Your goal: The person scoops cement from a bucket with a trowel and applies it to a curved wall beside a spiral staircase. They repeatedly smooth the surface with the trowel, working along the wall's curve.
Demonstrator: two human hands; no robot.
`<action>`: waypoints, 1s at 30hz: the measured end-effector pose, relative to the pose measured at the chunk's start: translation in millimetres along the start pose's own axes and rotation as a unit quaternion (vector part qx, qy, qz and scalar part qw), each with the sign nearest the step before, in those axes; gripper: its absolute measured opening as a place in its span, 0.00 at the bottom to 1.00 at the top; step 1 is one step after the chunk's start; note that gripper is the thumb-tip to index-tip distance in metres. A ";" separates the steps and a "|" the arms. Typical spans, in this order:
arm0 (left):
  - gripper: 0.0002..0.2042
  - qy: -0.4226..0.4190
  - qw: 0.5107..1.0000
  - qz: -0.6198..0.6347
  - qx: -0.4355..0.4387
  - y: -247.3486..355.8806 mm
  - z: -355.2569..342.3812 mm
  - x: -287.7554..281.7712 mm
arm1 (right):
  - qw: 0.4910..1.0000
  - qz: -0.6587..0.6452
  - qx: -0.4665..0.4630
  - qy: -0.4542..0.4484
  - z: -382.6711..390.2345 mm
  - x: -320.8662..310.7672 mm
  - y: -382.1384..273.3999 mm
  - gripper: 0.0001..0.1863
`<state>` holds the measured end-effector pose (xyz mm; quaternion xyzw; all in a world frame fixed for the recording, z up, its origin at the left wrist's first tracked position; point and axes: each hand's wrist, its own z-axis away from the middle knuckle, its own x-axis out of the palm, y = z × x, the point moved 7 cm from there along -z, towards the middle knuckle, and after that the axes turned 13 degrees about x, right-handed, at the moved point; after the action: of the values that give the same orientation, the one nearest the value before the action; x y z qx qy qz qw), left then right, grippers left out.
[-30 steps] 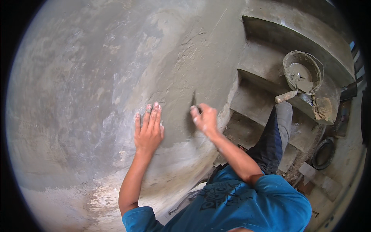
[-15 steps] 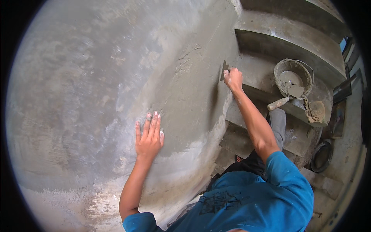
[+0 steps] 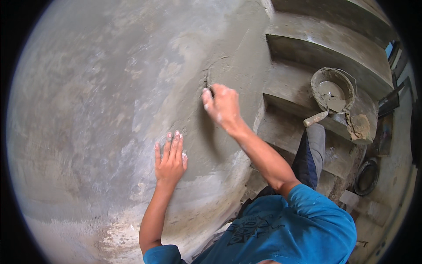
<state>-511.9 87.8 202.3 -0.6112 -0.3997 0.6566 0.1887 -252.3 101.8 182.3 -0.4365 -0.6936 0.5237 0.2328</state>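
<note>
My left hand (image 3: 170, 163) rests flat against the grey plastered wall (image 3: 96, 110), fingers stretched out, at the edge of a damp, darker patch of cement plaster (image 3: 246, 57). My right hand (image 3: 225, 105) is closed round a plastering trowel (image 3: 207, 81). Only a thin, dark sliver of its blade shows beyond the fingers; the rest is hidden by the hand. The blade is at the patch's left part, beside a rough ridge in the plaster, higher up than my left hand.
Concrete steps (image 3: 307, 28) climb along the right. On one stands a cement-smeared bucket (image 3: 315, 90) holding wet mix, with a wooden-handled trowel (image 3: 315, 118) leaning in it. A mortar-crusted block (image 3: 360, 127) lies beside it. Lower right is a dark round pan (image 3: 366, 177).
My right hand has swept the trowel leftward across the damp plaster, from beside the steps to the patch's left part. My left hand has stayed nearly in place on the wall.
</note>
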 end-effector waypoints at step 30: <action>0.22 0.101 0.988 0.115 0.000 -1.1 26.4 -15.0 | 0.980 0.043 -0.195 0.013 122.9 -42.8 -29.5 0.16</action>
<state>-534.6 69.7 211.1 -0.7163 -0.3052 0.6089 0.1515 -337.0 -0.9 173.3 -0.5095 -0.7601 0.3821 0.1292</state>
